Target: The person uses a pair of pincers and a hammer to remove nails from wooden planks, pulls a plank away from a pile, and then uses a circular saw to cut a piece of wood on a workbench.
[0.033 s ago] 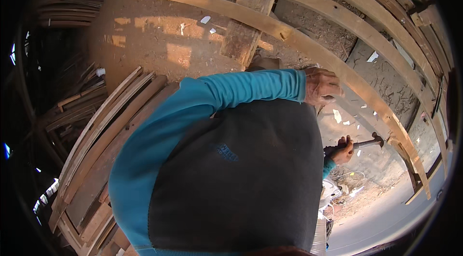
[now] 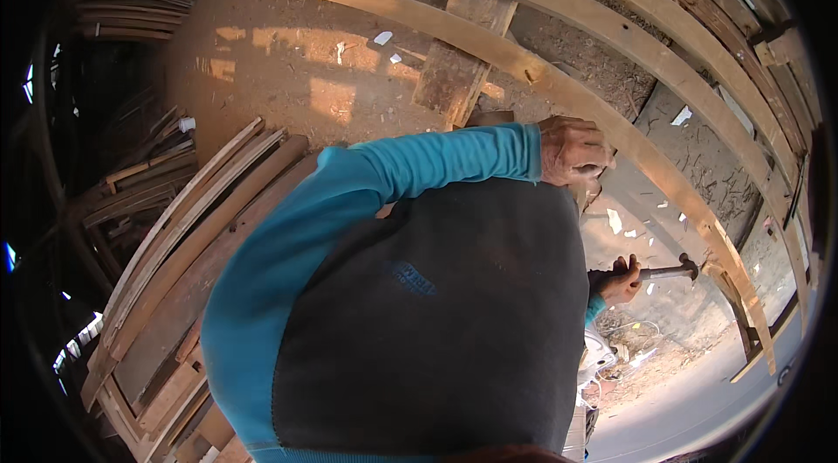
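Littered ground (image 2: 271, 83), beams (image 2: 567, 93) laid out upper right; what's fixed or left unclear. Right hand (image 2: 621, 281) fingers wrap hammer (image 2: 665, 273), lower right; left hand (image 2: 573, 150) fingers curled, grip can't tell.

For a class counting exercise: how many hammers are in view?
1: the hammer, gripped in the right hand, its head near one end of a long wooden beam. Others could be hidden among the stacked wood at left.
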Available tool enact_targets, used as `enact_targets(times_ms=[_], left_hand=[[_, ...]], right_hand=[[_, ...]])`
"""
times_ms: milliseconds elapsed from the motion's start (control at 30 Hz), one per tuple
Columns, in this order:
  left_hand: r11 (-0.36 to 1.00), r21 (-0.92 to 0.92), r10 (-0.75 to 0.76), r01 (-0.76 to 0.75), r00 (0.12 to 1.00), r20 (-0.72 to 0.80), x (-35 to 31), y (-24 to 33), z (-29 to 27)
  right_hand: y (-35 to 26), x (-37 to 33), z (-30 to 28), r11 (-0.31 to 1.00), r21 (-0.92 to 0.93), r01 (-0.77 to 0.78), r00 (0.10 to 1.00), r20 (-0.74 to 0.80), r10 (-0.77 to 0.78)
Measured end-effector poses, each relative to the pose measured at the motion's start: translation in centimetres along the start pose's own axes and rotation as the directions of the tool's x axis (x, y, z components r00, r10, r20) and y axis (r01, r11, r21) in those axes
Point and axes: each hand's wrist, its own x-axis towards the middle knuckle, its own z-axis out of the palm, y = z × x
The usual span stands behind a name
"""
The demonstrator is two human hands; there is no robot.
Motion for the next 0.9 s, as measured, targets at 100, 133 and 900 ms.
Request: enact_targets(times_ms=[100,133,900], left_hand=[[0.910,0.302,-0.243,0.284,0.955,-0.169,-8.2,-4.5,-10.4],[0.794,0.456,-0.362,0.401,0.916,-0.175,-10.4,-5.8,-14.0],[0.618,0.745,-0.721,0.251,0.558,0.410,-21.2,-21.8,-28.4]], right_hand=[[-0.4,-5.4,2.9,1.000,0.016,0.002,0.999,0.036,-0.002],[-0.7,-7.1,3.7,0.998,0.039,-0.041,0.998,0.055,0.039],[-1.3,-25.1,11.7,0.951,0.279,-0.134,0.878,0.479,-0.017]])
